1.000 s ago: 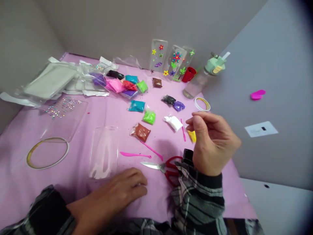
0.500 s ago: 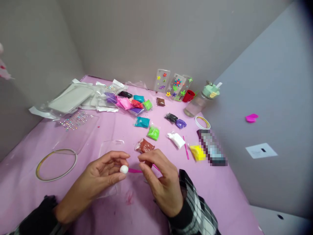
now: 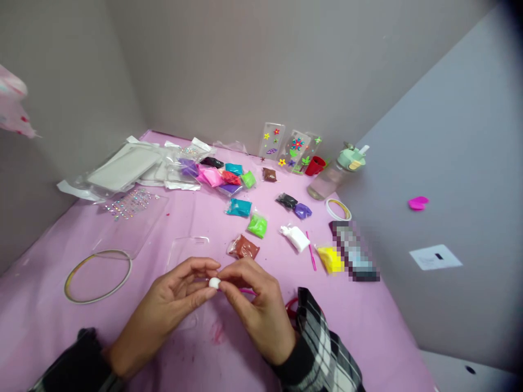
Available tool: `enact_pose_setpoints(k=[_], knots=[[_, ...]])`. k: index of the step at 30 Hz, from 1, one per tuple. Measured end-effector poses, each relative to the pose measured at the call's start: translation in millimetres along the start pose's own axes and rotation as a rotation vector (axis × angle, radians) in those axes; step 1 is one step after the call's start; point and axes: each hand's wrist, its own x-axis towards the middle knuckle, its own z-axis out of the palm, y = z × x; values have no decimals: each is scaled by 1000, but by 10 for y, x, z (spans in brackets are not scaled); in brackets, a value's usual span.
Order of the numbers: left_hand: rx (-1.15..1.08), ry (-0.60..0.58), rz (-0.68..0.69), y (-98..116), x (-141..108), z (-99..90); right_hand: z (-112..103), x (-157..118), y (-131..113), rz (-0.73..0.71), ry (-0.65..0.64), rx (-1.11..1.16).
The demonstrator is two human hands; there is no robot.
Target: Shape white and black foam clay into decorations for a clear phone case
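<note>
A small white ball (image 3: 214, 283) is between the fingertips of both my hands, above the pink-covered table. My left hand (image 3: 180, 291) holds it from the left, thumb below and fingers curled over. The thumb and index finger of my right hand (image 3: 255, 299) touch it from the right. Beneath my hands lies a clear phone case (image 3: 186, 245), partly hidden by my left hand. A pink tool (image 3: 247, 292) shows in part behind my right fingers. Just beyond my hands is a packet of brown clay (image 3: 245, 247).
Clay packets, among them green (image 3: 257, 225), white (image 3: 296, 238) and yellow (image 3: 330, 259), lie beyond my hands. Tape rings (image 3: 98, 276) lie left and right. Decorated cases (image 3: 295, 149), a red cup (image 3: 315, 166) and a bottle (image 3: 330, 177) stand at the back.
My right hand has moved left, and its thumb and index finger now touch the white ball. My left hand still holds the ball. The view has shifted slightly.
</note>
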Motion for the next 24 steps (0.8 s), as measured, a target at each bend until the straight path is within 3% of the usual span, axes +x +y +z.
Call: enact_pose_setpoints(k=[8, 24], knots=[[14, 38, -20, 45, 1, -9, 9, -7, 11, -53, -66, -14], [21, -76, -44, 63, 5, -33, 14, -15, 52, -176, -82, -116]])
